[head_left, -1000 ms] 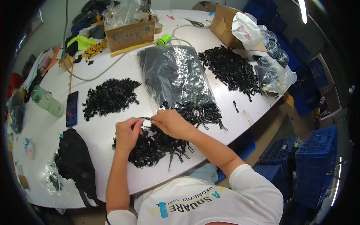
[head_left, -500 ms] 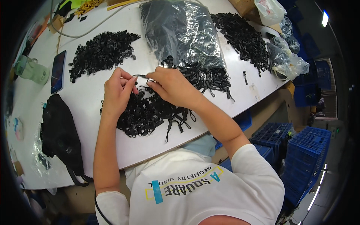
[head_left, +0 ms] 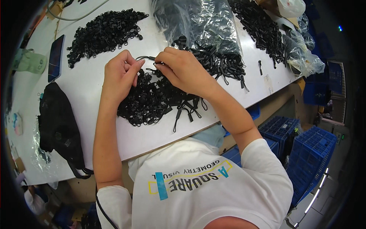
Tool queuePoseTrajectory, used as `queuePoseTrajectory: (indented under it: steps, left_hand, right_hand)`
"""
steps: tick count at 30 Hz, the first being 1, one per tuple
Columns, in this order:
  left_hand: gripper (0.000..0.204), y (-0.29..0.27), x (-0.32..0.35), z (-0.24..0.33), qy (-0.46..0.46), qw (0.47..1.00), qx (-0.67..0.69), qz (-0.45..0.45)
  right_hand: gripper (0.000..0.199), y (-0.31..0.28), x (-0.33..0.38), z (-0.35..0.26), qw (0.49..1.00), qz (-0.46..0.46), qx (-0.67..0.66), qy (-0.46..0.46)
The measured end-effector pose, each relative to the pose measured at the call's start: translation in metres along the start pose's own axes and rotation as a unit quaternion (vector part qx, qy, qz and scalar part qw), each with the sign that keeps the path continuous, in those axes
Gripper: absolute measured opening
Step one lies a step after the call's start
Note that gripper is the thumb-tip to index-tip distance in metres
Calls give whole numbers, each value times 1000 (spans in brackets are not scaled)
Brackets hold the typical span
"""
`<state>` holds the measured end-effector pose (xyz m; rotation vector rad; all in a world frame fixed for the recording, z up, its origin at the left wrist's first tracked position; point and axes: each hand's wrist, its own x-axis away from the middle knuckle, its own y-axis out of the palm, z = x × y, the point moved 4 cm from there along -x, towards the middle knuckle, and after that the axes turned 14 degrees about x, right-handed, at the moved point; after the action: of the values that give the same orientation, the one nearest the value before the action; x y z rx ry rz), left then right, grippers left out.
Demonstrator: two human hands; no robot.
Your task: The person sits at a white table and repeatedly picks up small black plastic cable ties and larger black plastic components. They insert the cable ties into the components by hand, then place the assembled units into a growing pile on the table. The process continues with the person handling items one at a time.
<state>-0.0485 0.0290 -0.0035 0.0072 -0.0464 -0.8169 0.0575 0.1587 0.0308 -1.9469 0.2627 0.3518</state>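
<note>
White table, black cord in front of you.
Your left hand pinches one end, your right hand the other, both nearly closed; cord's near the black parts pile.

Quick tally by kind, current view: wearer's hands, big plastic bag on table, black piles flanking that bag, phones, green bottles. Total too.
Hands: 2 (left hand, right hand)
Big plastic bag: 1
Flanking piles: 2 (left pile, right pile)
Phone: 1
Green bottle: 1
Total: 7
</note>
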Motion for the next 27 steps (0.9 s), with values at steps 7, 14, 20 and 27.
queuePoseTrajectory:
  steps: [7, 14, 20, 27]
  left_hand:
    - [29, -6, -5, -6, 31, 992, -107, 62]
    - [26, 21, 7, 3, 112, 981, -133, 91]
    - [24, 26, 10, 3, 121, 980, -126, 91]
    - [25, 30, 14, 2, 106, 985, -99, 90]
  right_hand:
    - [12, -1, 1, -6, 1000, -14, 12, -12]
    - [6, 9, 6, -13, 981, -30, 167, -92]
    - [3, 11, 7, -15, 972, -76, 204, -90]
    - [4, 13, 9, -15, 982, -63, 156, -83]
